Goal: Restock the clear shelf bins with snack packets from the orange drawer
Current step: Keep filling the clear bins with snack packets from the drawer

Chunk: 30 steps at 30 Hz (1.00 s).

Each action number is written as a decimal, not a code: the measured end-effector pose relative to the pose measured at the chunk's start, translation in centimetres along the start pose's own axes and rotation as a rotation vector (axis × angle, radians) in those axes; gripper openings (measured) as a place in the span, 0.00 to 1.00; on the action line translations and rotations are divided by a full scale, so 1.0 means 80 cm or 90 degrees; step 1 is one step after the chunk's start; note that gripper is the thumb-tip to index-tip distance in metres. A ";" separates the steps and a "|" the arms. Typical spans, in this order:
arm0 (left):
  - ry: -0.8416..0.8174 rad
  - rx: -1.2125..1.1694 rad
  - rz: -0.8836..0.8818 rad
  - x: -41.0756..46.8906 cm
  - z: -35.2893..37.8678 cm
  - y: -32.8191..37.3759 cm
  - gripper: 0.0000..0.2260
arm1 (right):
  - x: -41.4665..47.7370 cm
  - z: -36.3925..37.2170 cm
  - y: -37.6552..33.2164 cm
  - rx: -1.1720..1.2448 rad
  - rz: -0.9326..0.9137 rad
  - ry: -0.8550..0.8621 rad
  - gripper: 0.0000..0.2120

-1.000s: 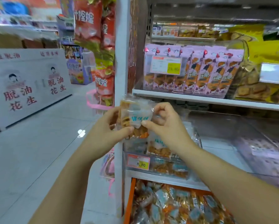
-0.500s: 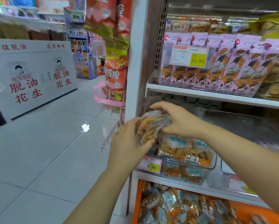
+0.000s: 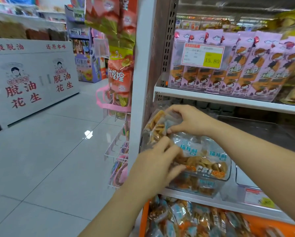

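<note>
A clear snack packet [image 3: 156, 126] of golden chips stands tilted at the left end of the clear shelf bin [image 3: 226, 176]. My right hand [image 3: 187, 120] grips its top from above, fingers curled over the plastic. My left hand [image 3: 158, 165] holds the packet's lower edge at the bin's front left corner. More packets [image 3: 204, 161] with blue labels lie inside the bin. Below the shelf, the orange drawer [image 3: 144, 218] stands pulled out, filled with several of the same packets.
A white shelf upright [image 3: 140, 65] rises just left of the bin. Purple snack boxes [image 3: 237, 71] with a 15.80 price tag fill the shelf above. Another clear bin [image 3: 249, 190] sits to the right. A wire rack [image 3: 117, 151] of hanging goods juts out left; tiled aisle floor beyond.
Both hands have carried the packet from in front of the shelf down and inward to the bin's left end. The camera has moved closer to the shelf.
</note>
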<state>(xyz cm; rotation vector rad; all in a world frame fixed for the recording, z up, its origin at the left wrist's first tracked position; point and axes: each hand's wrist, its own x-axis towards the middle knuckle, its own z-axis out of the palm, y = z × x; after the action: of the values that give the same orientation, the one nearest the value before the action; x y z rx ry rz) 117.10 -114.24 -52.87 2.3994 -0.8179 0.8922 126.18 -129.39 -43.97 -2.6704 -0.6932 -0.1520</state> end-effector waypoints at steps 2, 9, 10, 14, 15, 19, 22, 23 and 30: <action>-0.048 0.053 0.031 -0.003 0.014 -0.006 0.17 | 0.005 0.003 -0.002 -0.033 0.026 0.002 0.28; -0.031 0.086 -0.058 -0.003 0.020 -0.023 0.27 | 0.029 0.009 -0.004 -0.047 0.091 0.000 0.34; -0.065 0.079 -0.073 -0.005 0.022 -0.023 0.30 | 0.033 0.011 -0.002 -0.048 0.096 -0.005 0.35; -0.150 -0.005 -0.155 -0.008 0.034 -0.027 0.34 | 0.048 0.017 0.007 -0.075 0.108 -0.009 0.36; -0.143 -0.018 -0.163 -0.007 0.036 -0.027 0.33 | 0.050 0.019 0.010 -0.083 0.105 -0.006 0.35; -0.135 -0.031 -0.178 0.002 0.046 -0.028 0.30 | 0.062 0.022 0.025 -0.126 0.117 -0.024 0.32; -0.155 -0.079 -0.198 0.011 0.047 -0.030 0.33 | 0.070 0.017 0.030 -0.120 0.123 -0.049 0.32; -0.167 -0.100 -0.209 0.013 0.046 -0.032 0.35 | 0.072 0.015 0.031 -0.112 0.124 -0.055 0.32; -0.219 -0.185 -0.254 0.019 0.049 -0.046 0.45 | 0.079 0.035 0.035 -0.130 0.174 -0.090 0.32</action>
<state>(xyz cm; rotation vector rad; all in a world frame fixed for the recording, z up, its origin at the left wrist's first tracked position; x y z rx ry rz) 122.12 -114.44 -55.20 2.3585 -0.5082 0.1931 133.06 -127.73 -46.27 -2.9623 -0.3631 0.0421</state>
